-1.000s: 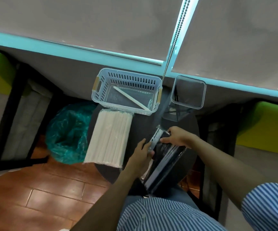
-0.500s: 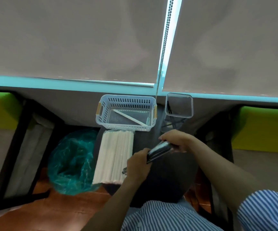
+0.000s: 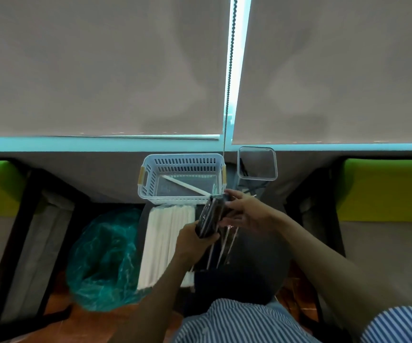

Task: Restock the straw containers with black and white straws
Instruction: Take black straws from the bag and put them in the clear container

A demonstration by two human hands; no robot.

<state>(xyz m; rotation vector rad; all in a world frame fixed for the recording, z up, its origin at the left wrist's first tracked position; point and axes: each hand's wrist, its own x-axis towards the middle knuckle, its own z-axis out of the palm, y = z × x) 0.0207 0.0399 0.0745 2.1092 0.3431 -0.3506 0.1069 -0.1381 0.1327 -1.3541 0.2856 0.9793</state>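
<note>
Plastic basket at 12 o'clock, one white straw inside. Clear bin at 1 o'clock. Black straw pack at centre, gripped by left hand, pinched by right hand. Risk: straws spilling floorward if torn abruptly.

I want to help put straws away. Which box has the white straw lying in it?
The white slotted basket with tan handles holds one white straw lying slantwise. The clear square container to its right shows only dark straws.
</note>
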